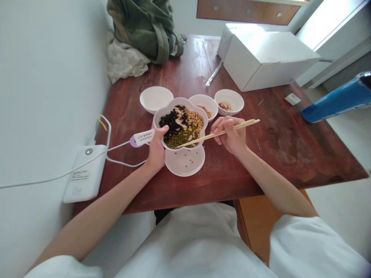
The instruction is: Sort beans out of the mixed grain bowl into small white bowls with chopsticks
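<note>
My left hand [158, 148] grips a flower-shaped bowl [181, 101] at its left side, thumb over the rim beside a labelled handle [142, 138]. Black beans [171, 121], yellow soybeans [195, 120] and green mung beans [178, 139] fill it, with some pale pieces on top. In my right hand [230, 133] is a pair of chopsticks [246, 123], their tips at the mung beans near the bowl's front edge. Partly under the bowl stands a white bowl [185, 170] with several mung beans in it. Behind it are a bowl of soybeans [213, 101] and a bowl with reddish pieces [236, 101].
Another white bowl [156, 98] sits at the back left. A white box [269, 61], a foil strip [214, 73] and a green bag [145, 31] lie farther back. A blue cylinder [336, 100] is at right; a white power bank [85, 173] with cables is at left.
</note>
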`<state>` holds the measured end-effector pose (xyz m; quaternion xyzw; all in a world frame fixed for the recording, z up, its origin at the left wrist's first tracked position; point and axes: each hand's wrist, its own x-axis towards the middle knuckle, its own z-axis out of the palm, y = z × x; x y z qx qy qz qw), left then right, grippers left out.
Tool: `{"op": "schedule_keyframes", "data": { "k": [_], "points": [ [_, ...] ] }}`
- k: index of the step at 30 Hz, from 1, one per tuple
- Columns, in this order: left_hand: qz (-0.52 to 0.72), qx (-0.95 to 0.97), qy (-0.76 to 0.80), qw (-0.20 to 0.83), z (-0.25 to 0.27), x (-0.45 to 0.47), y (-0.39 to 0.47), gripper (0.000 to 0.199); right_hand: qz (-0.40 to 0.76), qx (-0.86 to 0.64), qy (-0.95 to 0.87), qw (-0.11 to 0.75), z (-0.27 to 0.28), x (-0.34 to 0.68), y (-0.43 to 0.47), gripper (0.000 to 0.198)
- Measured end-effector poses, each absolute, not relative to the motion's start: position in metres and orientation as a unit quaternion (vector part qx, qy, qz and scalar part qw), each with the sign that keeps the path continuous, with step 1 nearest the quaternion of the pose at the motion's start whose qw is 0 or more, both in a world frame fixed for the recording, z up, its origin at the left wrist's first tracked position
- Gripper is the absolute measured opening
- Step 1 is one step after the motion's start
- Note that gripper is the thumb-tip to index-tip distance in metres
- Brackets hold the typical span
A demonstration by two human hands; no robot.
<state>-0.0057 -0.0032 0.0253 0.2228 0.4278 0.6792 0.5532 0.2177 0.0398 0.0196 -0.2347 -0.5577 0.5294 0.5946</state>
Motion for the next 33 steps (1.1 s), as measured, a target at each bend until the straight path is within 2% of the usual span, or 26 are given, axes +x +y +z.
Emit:
{"op": "schedule_keyframes", "data": {
  "k": [4, 9, 16, 24, 26, 29, 31, 33],
  "points": [
    [0.67, 0.223, 0.419, 0.571, 0.025, -0.007, -0.005, 0.043, 0.525, -0.24, -0.561, 0.594, 0.02, 0.218, 0.039, 0.059],
    [0.68, 0.225, 0.423, 0.555, 0.025, -0.005, -0.004, 0.035, 0.512, -0.266, -0.549, 0.605, 0.023, 0.215, 0.037, 0.064],
    [0.681, 0.226, 0.415, 0.559, 0.024, -0.006, -0.004, 0.033, 0.458, -0.286, -0.581, 0.609, 0.027, 0.22, 0.032, 0.052],
    [0.697, 0.198, 0.437, 0.533, 0.023, -0.004, 0.002, 0.027, 0.41, -0.31, -0.583, 0.629, 0.034, 0.224, 0.04, 0.073],
    [0.69, 0.195, 0.44, 0.539, 0.023, -0.003, 0.003, 0.026, 0.362, -0.303, -0.583, 0.661, 0.043, 0.231, 0.045, 0.077],
    [0.692, 0.207, 0.453, 0.523, 0.023, -0.005, 0.003, 0.024, 0.224, -0.272, -0.605, 0.714, 0.065, 0.248, 0.053, 0.079],
    [0.693, 0.217, 0.454, 0.515, 0.021, -0.007, 0.002, 0.023, 0.126, -0.239, -0.612, 0.744, 0.082, 0.261, 0.054, 0.078],
    [0.693, 0.221, 0.451, 0.517, 0.018, -0.009, 0.002, 0.022, 0.081, -0.187, -0.603, 0.771, 0.095, 0.272, 0.048, 0.074]
  ]
}}
